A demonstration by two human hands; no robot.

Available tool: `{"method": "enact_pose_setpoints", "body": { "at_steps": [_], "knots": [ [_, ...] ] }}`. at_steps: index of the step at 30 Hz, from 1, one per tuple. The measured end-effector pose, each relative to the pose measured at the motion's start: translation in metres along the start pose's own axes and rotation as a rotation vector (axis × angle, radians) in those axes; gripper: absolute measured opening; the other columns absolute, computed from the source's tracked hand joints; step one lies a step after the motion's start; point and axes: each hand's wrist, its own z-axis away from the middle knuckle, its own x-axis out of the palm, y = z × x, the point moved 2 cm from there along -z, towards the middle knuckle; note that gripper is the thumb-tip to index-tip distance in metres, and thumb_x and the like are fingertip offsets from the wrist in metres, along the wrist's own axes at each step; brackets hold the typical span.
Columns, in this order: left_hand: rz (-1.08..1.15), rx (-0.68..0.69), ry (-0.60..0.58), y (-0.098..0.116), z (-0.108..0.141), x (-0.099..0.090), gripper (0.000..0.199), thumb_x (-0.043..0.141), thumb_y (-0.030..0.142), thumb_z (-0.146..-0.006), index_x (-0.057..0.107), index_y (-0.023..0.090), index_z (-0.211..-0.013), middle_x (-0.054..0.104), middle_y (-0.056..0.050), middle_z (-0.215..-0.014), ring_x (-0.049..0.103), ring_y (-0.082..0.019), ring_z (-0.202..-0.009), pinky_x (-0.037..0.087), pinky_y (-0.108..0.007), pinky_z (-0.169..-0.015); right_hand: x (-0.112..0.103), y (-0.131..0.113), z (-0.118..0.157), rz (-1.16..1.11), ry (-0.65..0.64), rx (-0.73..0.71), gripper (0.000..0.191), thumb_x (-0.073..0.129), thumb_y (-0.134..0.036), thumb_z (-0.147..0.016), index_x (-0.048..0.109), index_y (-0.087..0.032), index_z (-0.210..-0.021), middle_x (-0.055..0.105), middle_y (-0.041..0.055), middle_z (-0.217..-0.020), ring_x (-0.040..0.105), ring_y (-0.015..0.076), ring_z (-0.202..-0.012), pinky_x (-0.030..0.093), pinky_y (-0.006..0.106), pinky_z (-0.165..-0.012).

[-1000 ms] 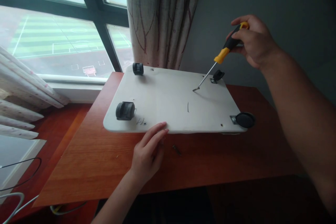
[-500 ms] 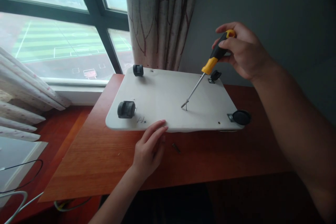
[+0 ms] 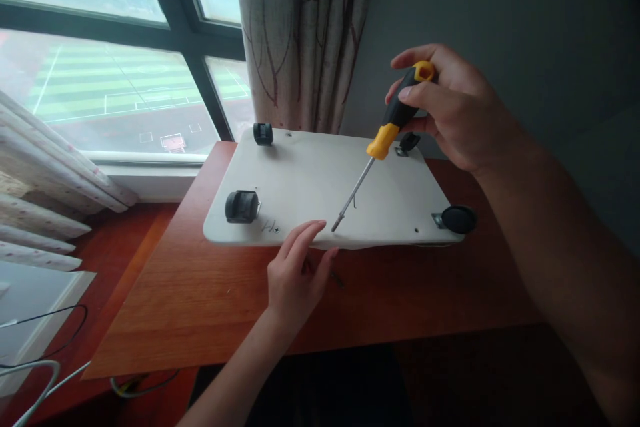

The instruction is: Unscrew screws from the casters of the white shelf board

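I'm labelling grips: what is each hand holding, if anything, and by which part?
The right hand holds the screwdriver by its black-and-yellow handle; the left hand, open, holds nothing.

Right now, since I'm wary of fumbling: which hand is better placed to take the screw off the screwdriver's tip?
Probably the left hand: it looks empty and open, close beside the screw. The right hand is gripping the screwdriver.

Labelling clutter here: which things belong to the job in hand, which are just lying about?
Job: screwdriver; seemingly a tip screw on it; board; casters; probably the loose screw on the table.
Lying about: cables; curtains.
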Motion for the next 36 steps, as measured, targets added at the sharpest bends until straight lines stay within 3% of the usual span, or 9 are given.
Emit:
{"method": "enact_pose_setpoints", "body": {
  "at_steps": [10, 16, 21, 25, 32, 36],
  "knots": [
    [0.019, 0.051, 0.031, 0.009, -0.003, 0.003, 0.017, 0.065, 0.010, -0.090, 0.067, 0.020, -0.104, 0.071, -0.001, -0.096, 0.056, -0.005, -0.056, 0.049, -0.015, -0.056, 0.011, -0.008, 0.018, -0.075, -0.042, 0.047, 0.028, 0.068, -0.033, -0.083, 0.057, -0.029, -0.108, 0.062, 0.0018, -0.098, 0.059, 0.0192, -0.093, 0.055, 0.034, -0.078],
    [-0.032, 0.029, -0.156, -0.001, 0.020, -0.002, 0.018, 0.063, 0.013, -0.092, 0.066, 0.021, -0.108, 0.071, -0.001, -0.098, 0.063, -0.008, -0.066, 0.049, -0.016, -0.056, 0.002, 0.000, 0.024, -0.060, 0.020, 0.063, 0.029, 0.068, -0.034, -0.083, 0.059, -0.030, -0.110, 0.064, 0.0018, -0.099, 0.059, 0.0196, -0.098, 0.055, 0.035, -0.080],
    [-0.396, 0.001, -0.417, -0.020, 0.036, -0.003, 0.013, 0.061, 0.020, -0.094, 0.069, 0.022, -0.103, 0.073, -0.001, -0.091, 0.068, -0.016, -0.071, 0.048, -0.024, -0.058, -0.004, 0.011, 0.028, -0.041, 0.020, 0.082, 0.030, 0.069, -0.032, -0.083, 0.060, -0.031, -0.112, 0.062, 0.0015, -0.099, 0.060, 0.0184, -0.095, 0.056, 0.032, -0.077],
    [-0.603, -0.047, -0.553, -0.025, 0.037, 0.003, 0.016, 0.056, 0.024, -0.097, 0.070, 0.024, -0.103, 0.075, -0.003, -0.097, 0.071, -0.021, -0.078, 0.048, -0.028, -0.060, -0.002, 0.016, 0.032, -0.025, -0.010, 0.061, 0.031, 0.069, -0.032, -0.086, 0.059, -0.027, -0.115, 0.058, 0.0014, -0.099, 0.059, 0.0149, -0.087, 0.056, 0.026, -0.068],
    [-0.644, -0.063, -0.616, -0.022, 0.037, 0.011, 0.020, 0.052, 0.024, -0.099, 0.069, 0.025, -0.109, 0.073, -0.003, -0.108, 0.072, -0.021, -0.086, 0.049, -0.028, -0.063, -0.004, 0.016, 0.036, 0.094, -0.013, -0.017, 0.026, 0.069, -0.043, -0.088, 0.061, -0.028, -0.108, 0.051, -0.0002, -0.088, 0.055, 0.0125, -0.075, 0.053, 0.022, -0.058],
    [-0.600, -0.028, -0.544, -0.024, 0.039, 0.008, 0.020, 0.055, 0.021, -0.097, 0.069, 0.024, -0.110, 0.072, -0.005, -0.110, 0.071, -0.020, -0.085, 0.050, -0.028, -0.062, -0.001, 0.018, 0.037, 0.104, -0.007, -0.048, 0.027, 0.070, -0.045, -0.087, 0.061, -0.029, -0.107, 0.052, -0.0005, -0.088, 0.056, 0.0138, -0.076, 0.055, 0.026, -0.060]
  ]
}}
